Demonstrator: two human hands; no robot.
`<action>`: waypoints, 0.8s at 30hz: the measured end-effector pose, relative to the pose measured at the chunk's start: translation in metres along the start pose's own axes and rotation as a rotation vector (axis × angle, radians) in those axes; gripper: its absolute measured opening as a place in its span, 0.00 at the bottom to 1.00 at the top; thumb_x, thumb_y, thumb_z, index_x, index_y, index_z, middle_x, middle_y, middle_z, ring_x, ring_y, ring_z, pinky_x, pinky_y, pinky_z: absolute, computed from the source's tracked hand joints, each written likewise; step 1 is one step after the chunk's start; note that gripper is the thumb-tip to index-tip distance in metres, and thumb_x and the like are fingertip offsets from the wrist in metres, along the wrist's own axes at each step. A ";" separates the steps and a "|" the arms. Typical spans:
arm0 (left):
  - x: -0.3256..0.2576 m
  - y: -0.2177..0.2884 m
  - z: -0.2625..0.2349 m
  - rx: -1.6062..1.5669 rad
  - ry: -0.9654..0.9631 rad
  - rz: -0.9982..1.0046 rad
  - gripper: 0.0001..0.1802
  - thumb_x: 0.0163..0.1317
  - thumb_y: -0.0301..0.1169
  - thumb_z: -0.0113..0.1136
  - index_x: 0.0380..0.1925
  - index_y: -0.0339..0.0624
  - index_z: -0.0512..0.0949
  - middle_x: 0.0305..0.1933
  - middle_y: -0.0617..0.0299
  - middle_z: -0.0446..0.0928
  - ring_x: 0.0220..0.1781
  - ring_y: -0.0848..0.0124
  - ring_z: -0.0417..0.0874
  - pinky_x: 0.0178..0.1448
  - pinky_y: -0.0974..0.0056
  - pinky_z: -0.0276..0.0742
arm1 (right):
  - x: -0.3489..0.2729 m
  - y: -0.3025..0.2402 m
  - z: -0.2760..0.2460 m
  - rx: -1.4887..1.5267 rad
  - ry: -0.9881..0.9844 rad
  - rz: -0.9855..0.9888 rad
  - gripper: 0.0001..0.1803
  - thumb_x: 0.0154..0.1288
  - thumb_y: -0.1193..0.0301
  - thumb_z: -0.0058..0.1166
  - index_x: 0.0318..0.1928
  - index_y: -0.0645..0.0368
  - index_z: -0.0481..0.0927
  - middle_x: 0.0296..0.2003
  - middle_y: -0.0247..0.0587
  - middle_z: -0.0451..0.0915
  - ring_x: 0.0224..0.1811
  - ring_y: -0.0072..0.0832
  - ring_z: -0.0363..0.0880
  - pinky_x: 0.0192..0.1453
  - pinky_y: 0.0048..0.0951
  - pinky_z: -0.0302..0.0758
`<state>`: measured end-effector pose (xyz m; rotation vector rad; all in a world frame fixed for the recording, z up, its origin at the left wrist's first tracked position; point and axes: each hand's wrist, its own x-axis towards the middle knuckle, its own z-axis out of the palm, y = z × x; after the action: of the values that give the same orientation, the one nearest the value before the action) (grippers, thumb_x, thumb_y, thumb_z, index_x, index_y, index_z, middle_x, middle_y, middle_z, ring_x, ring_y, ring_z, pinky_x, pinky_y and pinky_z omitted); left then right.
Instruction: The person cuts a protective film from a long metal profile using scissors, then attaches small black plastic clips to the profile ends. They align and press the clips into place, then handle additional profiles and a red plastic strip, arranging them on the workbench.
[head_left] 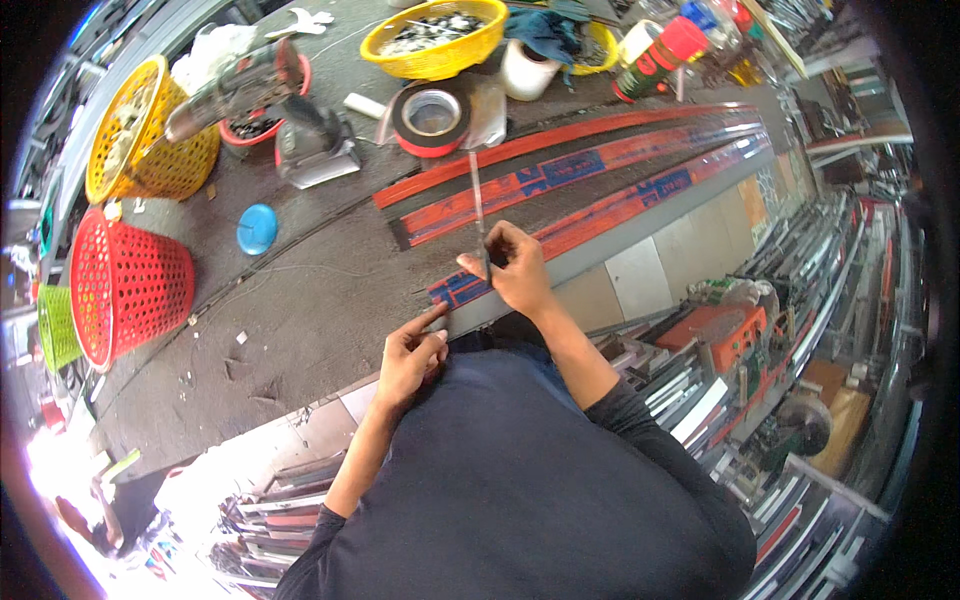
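Observation:
My right hand (515,270) is closed around a thin, long grey rod (477,195) with a dark lower end, and I cannot make out its exact kind. The rod points away from me toward a roll of black and red tape (431,117). Under this hand lies the nearest long profile (600,212), covered in red and blue film, along the table's near edge. My left hand (405,362) touches the profile's left end with its outstretched index finger, the thumb apart and the other fingers curled. Two more red-filmed profiles (470,218) (560,138) lie beyond, roughly parallel.
On the dark table (300,310) are a cordless drill (290,115), a blue disc (257,229), a red basket (130,290) and yellow baskets (155,140). A red-capped can (660,60) stands far right. Metal lengths (790,310) fill the right side. Another person (95,515) is at lower left.

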<state>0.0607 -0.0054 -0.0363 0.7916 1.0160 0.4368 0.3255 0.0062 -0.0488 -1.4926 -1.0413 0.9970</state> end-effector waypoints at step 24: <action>0.014 0.025 -0.016 -0.060 -0.006 -0.085 0.38 0.86 0.40 0.46 0.89 0.30 0.64 0.19 0.70 0.68 0.16 0.79 0.61 0.20 0.69 0.57 | 0.001 0.001 0.000 -0.050 0.051 -0.114 0.32 0.65 0.49 0.89 0.35 0.57 0.77 0.28 0.28 0.75 0.33 0.19 0.71 0.37 0.32 0.71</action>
<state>0.0539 0.0262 -0.0300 0.6929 1.0221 0.3898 0.3261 0.0073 -0.0495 -1.4748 -1.1084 0.8544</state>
